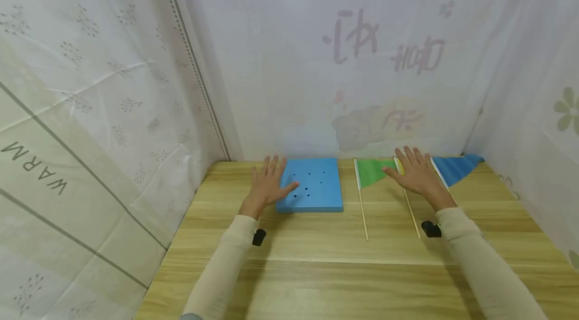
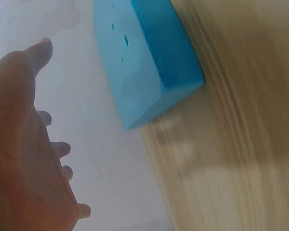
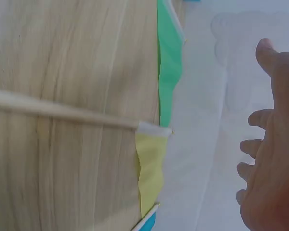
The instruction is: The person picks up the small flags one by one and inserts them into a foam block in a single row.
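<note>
Wooden tabletop [image 1: 316, 249], enclosed on three sides by pale printed sheeting [image 1: 113, 84]. Blue foam block [image 1: 311, 184] lies flat at the far centre-left of the table, close to the back sheeting, its top face pierced by several small holes. My left hand [image 1: 268, 183] is over the block's left edge, fingers straight and spread, holding nothing; whether the palm touches the foam cannot be determined. Just right of the block lies a green flag [image 1: 372, 171] on a thin wooden stick, then a yellow flag [image 3: 149, 168], largely hidden in the head view beneath my right hand [image 1: 418, 172]. That hand is spread, fingers straight, above the yellow flag, gripping nothing. Farthest right, a blue flag [image 1: 457, 168] lies against the corner. All three sticks point toward me.
</note>
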`<state>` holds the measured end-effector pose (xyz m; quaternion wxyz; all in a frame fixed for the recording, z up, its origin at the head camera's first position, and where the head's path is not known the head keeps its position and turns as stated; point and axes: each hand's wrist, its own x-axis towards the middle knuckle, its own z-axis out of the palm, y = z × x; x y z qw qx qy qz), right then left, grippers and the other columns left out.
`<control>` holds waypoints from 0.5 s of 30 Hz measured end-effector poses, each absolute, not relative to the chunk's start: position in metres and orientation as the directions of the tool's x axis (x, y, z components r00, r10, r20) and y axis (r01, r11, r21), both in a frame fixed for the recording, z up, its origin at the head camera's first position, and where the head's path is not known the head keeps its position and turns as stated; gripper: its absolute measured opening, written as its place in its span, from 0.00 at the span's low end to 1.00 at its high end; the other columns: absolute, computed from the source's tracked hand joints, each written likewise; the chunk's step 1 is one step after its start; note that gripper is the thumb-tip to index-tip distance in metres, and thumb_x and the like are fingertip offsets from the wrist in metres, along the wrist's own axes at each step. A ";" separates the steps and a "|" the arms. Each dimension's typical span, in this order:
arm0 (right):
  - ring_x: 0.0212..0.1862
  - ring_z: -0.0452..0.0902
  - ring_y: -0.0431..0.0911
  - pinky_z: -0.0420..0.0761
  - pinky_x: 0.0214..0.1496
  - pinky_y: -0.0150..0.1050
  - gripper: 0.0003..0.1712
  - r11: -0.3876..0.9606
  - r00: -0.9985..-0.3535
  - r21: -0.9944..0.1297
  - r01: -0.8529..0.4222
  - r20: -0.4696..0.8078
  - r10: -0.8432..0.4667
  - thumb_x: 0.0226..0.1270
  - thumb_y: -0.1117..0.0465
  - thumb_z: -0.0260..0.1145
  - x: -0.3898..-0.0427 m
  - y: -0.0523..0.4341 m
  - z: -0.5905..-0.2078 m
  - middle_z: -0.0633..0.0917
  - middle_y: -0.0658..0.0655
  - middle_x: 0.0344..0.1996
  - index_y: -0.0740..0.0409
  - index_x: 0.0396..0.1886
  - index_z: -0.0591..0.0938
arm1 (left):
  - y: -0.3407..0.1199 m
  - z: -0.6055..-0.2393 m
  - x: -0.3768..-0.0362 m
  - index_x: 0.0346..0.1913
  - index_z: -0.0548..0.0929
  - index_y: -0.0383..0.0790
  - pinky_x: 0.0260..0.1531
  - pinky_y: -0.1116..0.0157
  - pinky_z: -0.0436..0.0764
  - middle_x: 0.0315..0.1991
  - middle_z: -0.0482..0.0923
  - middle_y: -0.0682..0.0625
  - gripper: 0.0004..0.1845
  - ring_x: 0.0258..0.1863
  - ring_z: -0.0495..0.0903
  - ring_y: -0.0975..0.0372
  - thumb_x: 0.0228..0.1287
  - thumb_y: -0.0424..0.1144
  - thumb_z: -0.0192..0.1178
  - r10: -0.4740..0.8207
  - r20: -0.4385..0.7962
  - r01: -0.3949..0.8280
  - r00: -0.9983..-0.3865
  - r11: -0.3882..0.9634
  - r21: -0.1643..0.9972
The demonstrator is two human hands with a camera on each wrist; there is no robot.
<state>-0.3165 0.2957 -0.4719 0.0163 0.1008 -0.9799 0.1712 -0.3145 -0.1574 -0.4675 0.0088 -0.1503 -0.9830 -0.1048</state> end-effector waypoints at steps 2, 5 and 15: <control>0.84 0.36 0.77 0.35 0.81 0.77 0.56 0.915 -0.976 -0.340 -0.216 0.071 -0.204 0.82 0.28 0.50 -0.314 0.289 -0.475 0.47 0.78 0.84 0.65 0.88 0.50 | -0.155 -0.471 -0.312 0.89 0.44 0.51 0.80 0.27 0.39 0.90 0.37 0.45 0.51 0.89 0.33 0.45 0.76 0.72 0.49 0.299 0.053 0.304 -0.953 0.933 0.195; 0.83 0.42 0.77 0.44 0.82 0.76 0.54 0.907 -0.970 -0.343 -0.244 0.096 -0.225 0.83 0.30 0.49 -0.308 0.276 -0.480 0.50 0.78 0.84 0.67 0.87 0.52 | -0.150 -0.478 -0.304 0.89 0.46 0.50 0.79 0.27 0.41 0.89 0.39 0.43 0.50 0.89 0.35 0.43 0.77 0.70 0.51 0.315 0.054 0.319 -0.948 0.925 0.208; 0.77 0.62 0.77 0.67 0.73 0.76 0.45 0.862 -0.969 -0.444 -0.242 0.146 -0.197 0.85 0.35 0.52 -0.291 0.231 -0.504 0.70 0.74 0.77 0.67 0.82 0.65 | -0.130 -0.504 -0.283 0.87 0.55 0.43 0.81 0.31 0.48 0.87 0.49 0.37 0.41 0.87 0.45 0.39 0.83 0.60 0.51 0.393 0.112 0.409 -0.913 0.874 0.261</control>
